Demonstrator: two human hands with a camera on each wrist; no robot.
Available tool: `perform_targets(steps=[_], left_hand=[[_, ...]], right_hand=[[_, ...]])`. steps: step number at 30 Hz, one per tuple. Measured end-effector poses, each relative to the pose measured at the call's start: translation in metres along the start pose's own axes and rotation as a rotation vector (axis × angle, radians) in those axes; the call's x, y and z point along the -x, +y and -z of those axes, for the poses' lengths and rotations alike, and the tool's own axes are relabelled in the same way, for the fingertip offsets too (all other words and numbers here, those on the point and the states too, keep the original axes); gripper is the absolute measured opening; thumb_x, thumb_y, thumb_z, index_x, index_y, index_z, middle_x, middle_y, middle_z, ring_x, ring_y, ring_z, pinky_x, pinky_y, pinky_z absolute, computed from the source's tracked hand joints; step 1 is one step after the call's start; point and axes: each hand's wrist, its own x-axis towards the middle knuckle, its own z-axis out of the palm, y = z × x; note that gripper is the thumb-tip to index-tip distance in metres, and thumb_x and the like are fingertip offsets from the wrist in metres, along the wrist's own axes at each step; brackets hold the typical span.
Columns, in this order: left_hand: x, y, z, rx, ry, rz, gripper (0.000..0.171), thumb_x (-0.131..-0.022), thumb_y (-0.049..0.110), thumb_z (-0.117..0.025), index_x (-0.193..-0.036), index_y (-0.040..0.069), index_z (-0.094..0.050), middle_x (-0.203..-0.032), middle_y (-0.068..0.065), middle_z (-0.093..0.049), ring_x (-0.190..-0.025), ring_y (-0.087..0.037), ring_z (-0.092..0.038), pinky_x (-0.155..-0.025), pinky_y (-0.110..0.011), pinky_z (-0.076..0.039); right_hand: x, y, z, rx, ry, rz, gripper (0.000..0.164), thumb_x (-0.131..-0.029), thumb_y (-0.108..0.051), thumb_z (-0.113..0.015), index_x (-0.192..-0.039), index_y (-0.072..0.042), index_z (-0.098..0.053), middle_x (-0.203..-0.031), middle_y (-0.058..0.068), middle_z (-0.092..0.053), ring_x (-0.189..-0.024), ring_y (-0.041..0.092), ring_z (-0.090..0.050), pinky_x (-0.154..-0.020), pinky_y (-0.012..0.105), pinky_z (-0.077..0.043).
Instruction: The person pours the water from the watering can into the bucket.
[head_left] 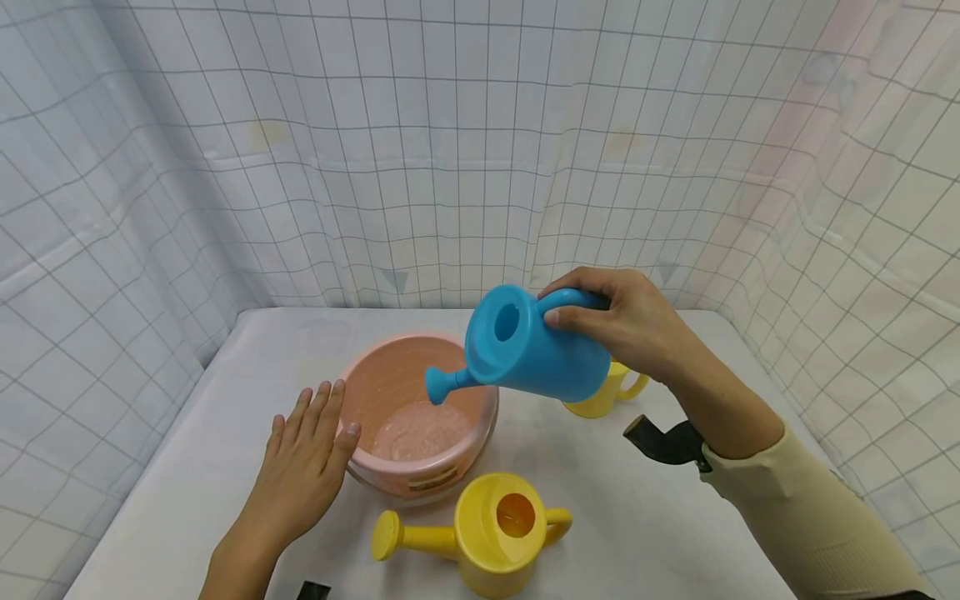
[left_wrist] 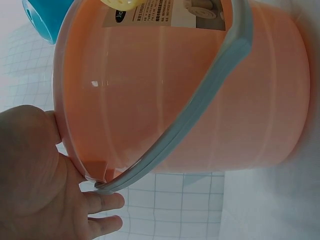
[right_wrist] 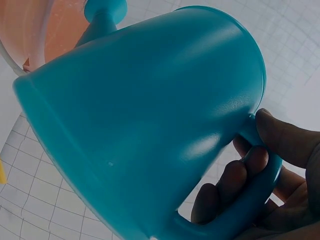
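Observation:
My right hand (head_left: 637, 321) grips the handle of a blue watering can (head_left: 558, 358), its fingers curled round it in the right wrist view. The can is tilted in the air, with its spout (head_left: 450, 383) pointing left over a pink bucket (head_left: 457, 467). Rippled water (head_left: 416, 432) shows at the bottom of the bucket. My left hand (head_left: 303, 467) lies against the bucket's left rim with its fingers straight. In the left wrist view, the bucket's grey handle (left_wrist: 185, 125) hangs down along its side.
In front of the bucket stands a yellow watering can (head_left: 491, 533), spout to the left. A second yellow vessel with a handle (head_left: 603, 400) is partly hidden behind the blue can. Gridded white curtains (head_left: 480, 167) enclose the white table (head_left: 660, 525) at the back and sides.

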Motion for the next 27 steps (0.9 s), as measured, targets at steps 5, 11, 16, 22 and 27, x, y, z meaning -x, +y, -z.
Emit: perform_targets(steps=[5, 11, 16, 22, 27], left_hand=[[-0.0001, 0.0004, -0.0005, 0.002, -0.003, 0.005, 0.062, -0.102, 0.045, -0.024, -0.153, 0.017, -0.003, -0.158, -0.019, -0.012, -0.148, -0.038, 0.0, -0.113, -0.064, 0.003], [0.0, 0.0007, -0.0004, 0.0, -0.01, 0.013, 0.062, -0.102, 0.046, -0.024, -0.154, 0.017, -0.003, -0.158, -0.019, -0.013, -0.148, -0.037, 0.0, -0.114, -0.063, 0.005], [0.0001, 0.0006, -0.0002, 0.002, -0.016, 0.017, 0.062, -0.102, 0.046, -0.023, -0.154, 0.018, -0.003, -0.158, -0.019, -0.012, -0.148, -0.037, 0.001, -0.114, -0.063, 0.006], [0.0001, 0.0005, -0.0004, 0.001, -0.018, 0.018, 0.063, -0.102, 0.047, -0.023, -0.153, 0.018, -0.002, -0.159, -0.018, -0.011, -0.148, -0.037, 0.001, -0.114, -0.063, 0.006], [-0.0001, 0.0009, -0.0008, -0.002, -0.008, 0.014, 0.063, -0.102, 0.046, -0.024, -0.154, 0.017, -0.004, -0.158, -0.019, -0.012, -0.148, -0.038, 0.0, -0.114, -0.064, 0.005]], right_hand=[[-0.0002, -0.0006, 0.0, 0.002, -0.002, -0.004, 0.026, -0.089, -0.031, -0.065, -0.111, -0.018, -0.066, -0.115, 0.003, -0.067, -0.113, 0.029, -0.058, -0.098, 0.058, -0.044], [-0.0005, -0.0011, 0.0002, 0.01, -0.001, -0.005, 0.026, -0.089, -0.031, -0.065, -0.111, -0.018, -0.066, -0.115, 0.004, -0.066, -0.113, 0.03, -0.058, -0.098, 0.058, -0.044], [-0.0002, -0.0016, 0.0004, 0.006, 0.001, -0.003, 0.025, -0.089, -0.031, -0.065, -0.111, -0.018, -0.066, -0.115, 0.003, -0.067, -0.112, 0.029, -0.059, -0.098, 0.057, -0.044], [0.0001, -0.0025, 0.0007, -0.004, -0.001, 0.001, 0.024, -0.089, -0.031, -0.065, -0.11, -0.018, -0.066, -0.114, 0.003, -0.067, -0.112, 0.028, -0.059, -0.099, 0.057, -0.044], [0.0003, -0.0032, 0.0012, -0.01, -0.004, 0.0, 0.024, -0.089, -0.031, -0.065, -0.109, -0.018, -0.066, -0.114, 0.003, -0.067, -0.112, 0.029, -0.059, -0.099, 0.057, -0.043]])
